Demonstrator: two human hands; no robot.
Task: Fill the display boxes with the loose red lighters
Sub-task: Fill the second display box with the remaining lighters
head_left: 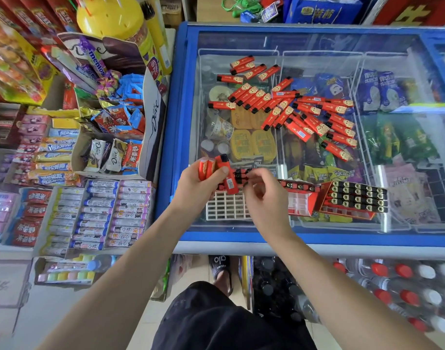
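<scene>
Lighters (304, 111) lie loose in a red heap on the freezer lid (317, 41), well back from the boxes. They look light, stiff and slick-sided, so I judge each is best pinched across its flat faces near the middle, black cap up. The left hand (198, 183) is closed around a small bunch of them. The right hand (261, 195) has its fingers curled narrow over the white grid box (224, 208), close to one lighter; whether it grips that one I cannot tell. A second box (302, 198) is part filled; a third (355, 198) looks full. The glass is smooth and level, so lighters could skid. Snack shelves (65, 173) crowd the left side.
</scene>
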